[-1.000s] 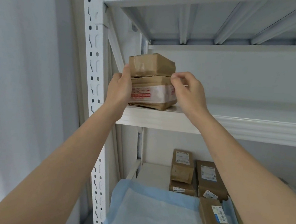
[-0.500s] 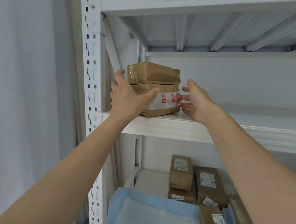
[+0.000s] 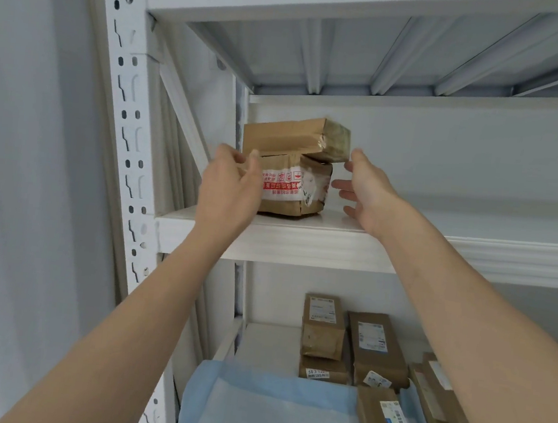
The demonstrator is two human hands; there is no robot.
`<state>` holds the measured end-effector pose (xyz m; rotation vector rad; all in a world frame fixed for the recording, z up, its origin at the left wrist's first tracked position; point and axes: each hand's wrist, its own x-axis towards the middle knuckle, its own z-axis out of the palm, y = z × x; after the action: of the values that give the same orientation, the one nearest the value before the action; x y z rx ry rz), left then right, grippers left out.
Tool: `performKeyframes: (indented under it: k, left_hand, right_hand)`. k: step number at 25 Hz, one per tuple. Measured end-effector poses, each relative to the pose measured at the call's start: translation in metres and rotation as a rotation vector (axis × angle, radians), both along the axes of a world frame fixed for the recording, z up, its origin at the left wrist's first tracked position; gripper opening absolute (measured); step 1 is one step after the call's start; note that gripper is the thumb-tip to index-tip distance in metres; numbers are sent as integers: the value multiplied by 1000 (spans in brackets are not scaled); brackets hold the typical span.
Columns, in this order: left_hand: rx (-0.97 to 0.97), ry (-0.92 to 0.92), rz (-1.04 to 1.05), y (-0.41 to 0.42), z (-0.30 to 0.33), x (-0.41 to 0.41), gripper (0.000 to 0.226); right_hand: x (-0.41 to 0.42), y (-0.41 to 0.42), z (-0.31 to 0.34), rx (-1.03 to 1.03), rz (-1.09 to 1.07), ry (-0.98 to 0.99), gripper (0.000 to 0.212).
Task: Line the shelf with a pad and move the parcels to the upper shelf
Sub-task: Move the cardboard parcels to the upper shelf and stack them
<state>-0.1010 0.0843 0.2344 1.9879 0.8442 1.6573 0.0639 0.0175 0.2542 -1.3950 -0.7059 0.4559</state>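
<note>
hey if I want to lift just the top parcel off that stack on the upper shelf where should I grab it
Take the top parcel by its two short ends, one hand from each side. It lies flat but skewed on the taped parcel, and its right end overhangs, so fingers can probably slip under there. The left hand and right hand already flank the stack.

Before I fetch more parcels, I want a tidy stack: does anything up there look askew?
Yes. The top parcel sits twisted on the taped parcel, its right end overhanging. The taped one's wrapping looks crumpled and torn at its lower front.
</note>
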Motion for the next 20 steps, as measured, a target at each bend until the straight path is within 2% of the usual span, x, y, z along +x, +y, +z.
performKeyframes:
  k: [2, 6, 10, 15, 20]
  left_hand:
    - [-65, 22, -26, -2, 2, 3, 44]
    - [-182, -59, -75, 10, 3, -5, 58]
    - [-172, -152, -194, 17, 3, -7, 76]
    - [-207, -99, -184, 36, 9, -4, 73]
    - [-223, -138, -198, 56, 8, -1, 52]
  right_hand:
    - [-4, 1, 0, 3, 16, -54, 54]
    - [-13, -1, -1, 40, 99, -110, 56]
    - [-26, 10, -1, 110, 163, -194, 57]
    - [-39, 29, -2, 138, 198, -328, 52]
    - [-44, 34, -4, 183, 168, -347, 49]
